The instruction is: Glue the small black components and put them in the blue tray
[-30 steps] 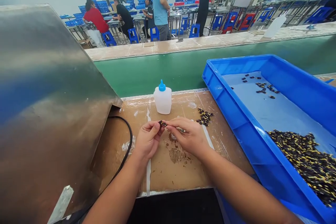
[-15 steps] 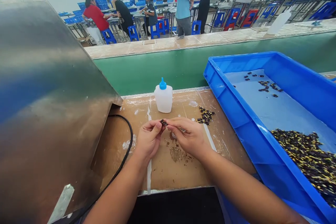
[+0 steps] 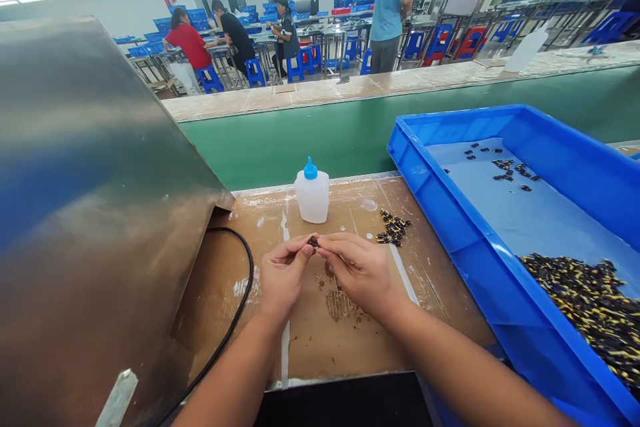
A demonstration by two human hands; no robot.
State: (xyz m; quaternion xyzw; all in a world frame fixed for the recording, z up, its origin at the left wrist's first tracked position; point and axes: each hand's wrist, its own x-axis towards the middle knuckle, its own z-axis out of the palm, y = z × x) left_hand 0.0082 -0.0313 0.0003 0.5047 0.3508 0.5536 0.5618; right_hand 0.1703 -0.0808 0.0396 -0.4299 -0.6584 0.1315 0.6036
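Small dark part (image 3: 313, 241) is pinched in fingertips of left hand (image 3: 283, 277) and right hand (image 3: 363, 273), held above brown cardboard-covered counter (image 3: 360, 350). Blue plastic tray (image 3: 450, 220), heaped with black-and-yellow pieces (image 3: 585, 307), is placed at right. Small pile of similar pieces (image 3: 393, 228) is set beside tray. Translucent white plastic bottle with blue nozzle (image 3: 313, 199) is stood upright beyond hands. Green surface (image 3: 290, 137) is seen behind.

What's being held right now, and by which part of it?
A small dark piece, pinched in the left hand, with the right hand at its right side. It's too small and covered to tell which part is gripped.
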